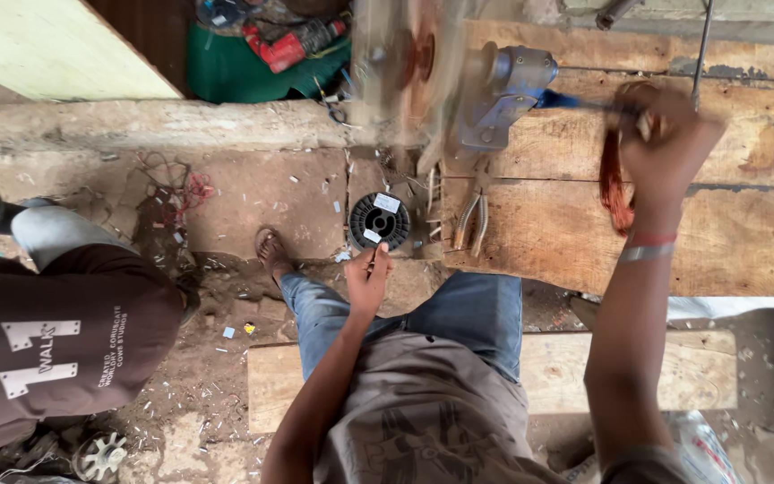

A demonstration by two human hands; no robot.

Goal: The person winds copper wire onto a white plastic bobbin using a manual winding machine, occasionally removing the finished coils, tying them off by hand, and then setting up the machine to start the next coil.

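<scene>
Right hand (665,134) fingers clamped on the winder crank (584,103); left hand (367,276) fingers pinching thin wire above the black spool (379,220).

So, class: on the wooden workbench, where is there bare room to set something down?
The workbench is bare right of the right hand and copper wire bundle. It is crowded around the blue winder, spinning wheel and pliers.

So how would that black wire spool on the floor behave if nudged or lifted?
The spool lies flat on its round flange, so it probably won't roll unless tipped on edge. Being wound with wire, it is likely heavy for its size. The left hand pinches something thin just beside it, possibly wire that could drag it.
</scene>
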